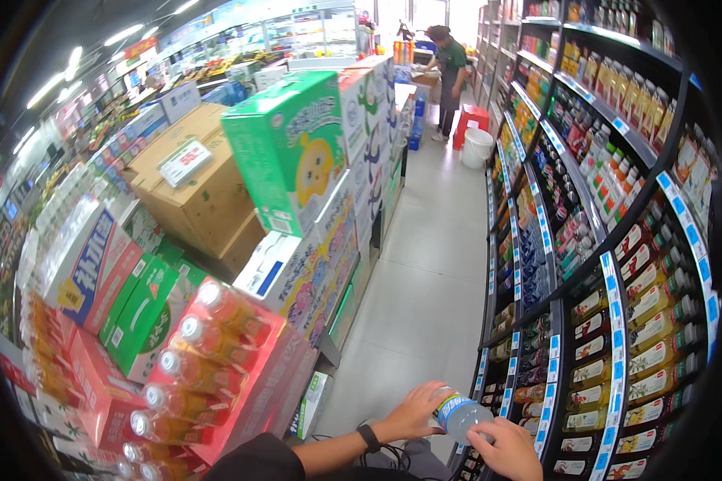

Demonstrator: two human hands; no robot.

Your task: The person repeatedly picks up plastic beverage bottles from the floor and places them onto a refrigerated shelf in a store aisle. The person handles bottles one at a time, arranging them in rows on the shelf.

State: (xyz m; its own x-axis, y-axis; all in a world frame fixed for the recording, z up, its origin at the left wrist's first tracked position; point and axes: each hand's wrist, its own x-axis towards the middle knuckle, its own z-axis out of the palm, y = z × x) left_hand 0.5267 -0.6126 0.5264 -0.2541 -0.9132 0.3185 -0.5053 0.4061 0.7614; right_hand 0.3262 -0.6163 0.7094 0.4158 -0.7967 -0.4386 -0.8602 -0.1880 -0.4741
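A clear plastic drink bottle (pixel 464 416) with a blue and green label is held between both my hands, low in the aisle in front of my body. My left hand (pixel 414 410) grips its upper left end, where the fingers hide the cap. At the other end my right hand (pixel 505 448) holds the bottle, thumb pressed on its side. A dark band is around my left wrist. Just right of my hands stand shelves of bottled drinks (pixel 589 380), fronted by price-label strips (pixel 612 361).
On the left, an open pink carton of amber drinks (pixel 259 385) borders the aisle. Behind it are a green carton (pixel 289 144) and brown cardboard boxes (pixel 186 180). Farther along the floor (pixel 430 240) are a white bucket (pixel 476 148), a red stool (pixel 470 123) and a person in an apron (pixel 450 78).
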